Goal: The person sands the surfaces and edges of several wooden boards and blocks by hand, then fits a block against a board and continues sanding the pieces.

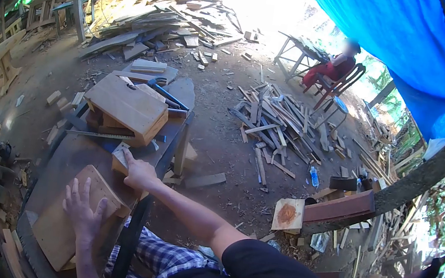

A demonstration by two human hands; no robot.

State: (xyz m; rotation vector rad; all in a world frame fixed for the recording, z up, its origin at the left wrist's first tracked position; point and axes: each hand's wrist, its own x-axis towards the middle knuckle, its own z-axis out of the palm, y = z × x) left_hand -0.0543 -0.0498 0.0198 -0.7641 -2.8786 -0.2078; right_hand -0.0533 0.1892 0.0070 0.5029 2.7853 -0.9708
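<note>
My left hand point(83, 212) lies with spread fingers on top of a wooden box-like piece point(56, 224), which rests on the dark workbench point(58, 160). At the bench's right edge, my right hand point(140, 174) is closed at the near end of a small wooden block point(119, 158). Its index finger is stretched along the block's pale top; the thumb is hidden. Just beyond stands a larger wooden box point(126, 106), with a ruler-like metal strip point(99, 135) by its near side. A tool with a blue handle point(168, 94) lies behind that box.
Planks point(148, 66) are stacked at the bench's far end. Scrap wood is heaped on the dirt floor point(280, 118), and a larger lumber pile point(160, 14) lies behind. A person point(342, 65) sits on a chair at far right. A beam point(339, 206) lies to my right.
</note>
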